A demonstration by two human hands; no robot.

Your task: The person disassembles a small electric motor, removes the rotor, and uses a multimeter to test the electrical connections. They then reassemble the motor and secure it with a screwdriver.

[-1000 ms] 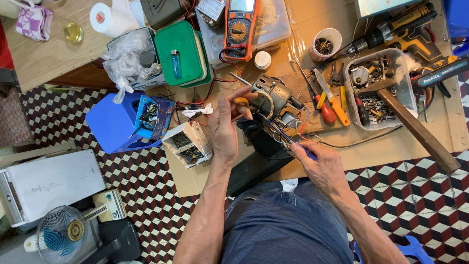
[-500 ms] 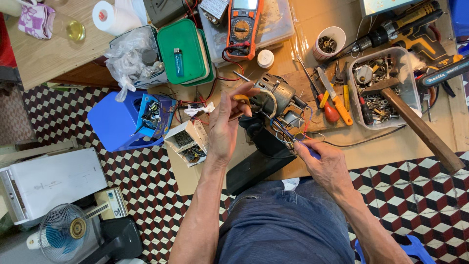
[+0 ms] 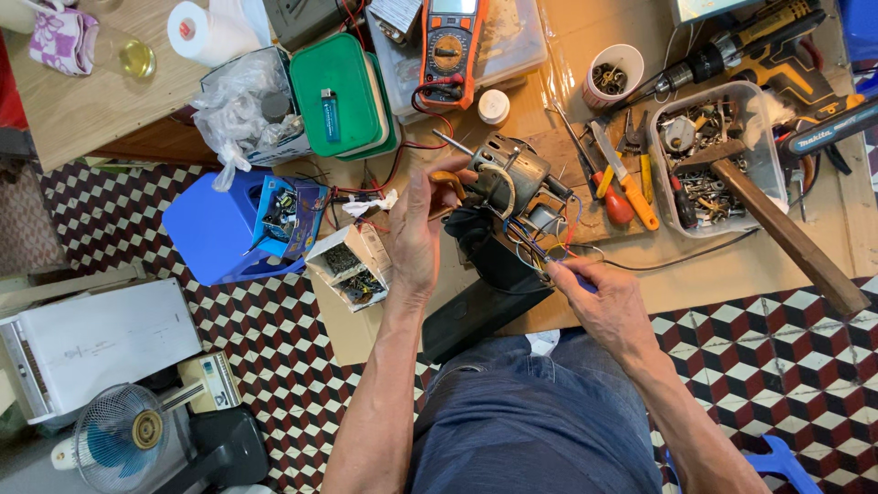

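Steadying the small electric motor [image 3: 508, 178] from its left side, left hand [image 3: 416, 229] curled against the casing, fingertips closed on its edge, likely keeping it from rolling on the cardboard sheet [image 3: 713, 265] over the floor. Pinching a blue-handled tool [image 3: 572, 274] in the closed right hand [image 3: 604, 306], tip meeting the motor's coloured wires [image 3: 540, 242]. Hiding the tool's tip among wires; cutting off the hammer [image 3: 786, 233] head inside the parts tray [image 3: 663, 183].

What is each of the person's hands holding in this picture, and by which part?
The left hand grips the small electric motor by its near side. The right hand pinches the motor's coloured wires at their ends.
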